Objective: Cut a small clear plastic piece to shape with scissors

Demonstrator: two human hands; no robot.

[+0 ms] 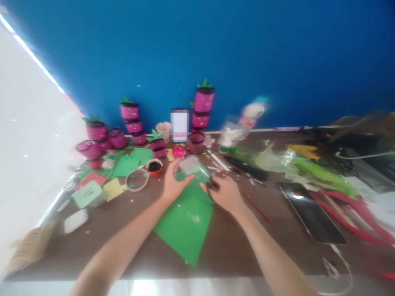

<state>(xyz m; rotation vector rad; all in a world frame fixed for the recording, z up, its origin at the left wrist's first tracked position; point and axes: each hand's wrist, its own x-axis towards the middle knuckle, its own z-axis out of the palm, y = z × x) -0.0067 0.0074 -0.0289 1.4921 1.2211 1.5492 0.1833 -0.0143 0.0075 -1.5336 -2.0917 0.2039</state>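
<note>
In the head view my left hand is closed on a clear plastic piece, thumb stretched along its near side. Blur hides the exact shape of this piece. Scissors with dark handles sit in my right hand, fingers wrapped round them. Their blades point up and left, close against the plastic; whether they are cutting I cannot tell. Beneath both hands lies a green sheet on the brown table.
Stacked magenta cups with green leaf tops stand along the blue wall. A paint pot and a white ring lie left. To the right are a red stick, a black phone and a green plastic packet.
</note>
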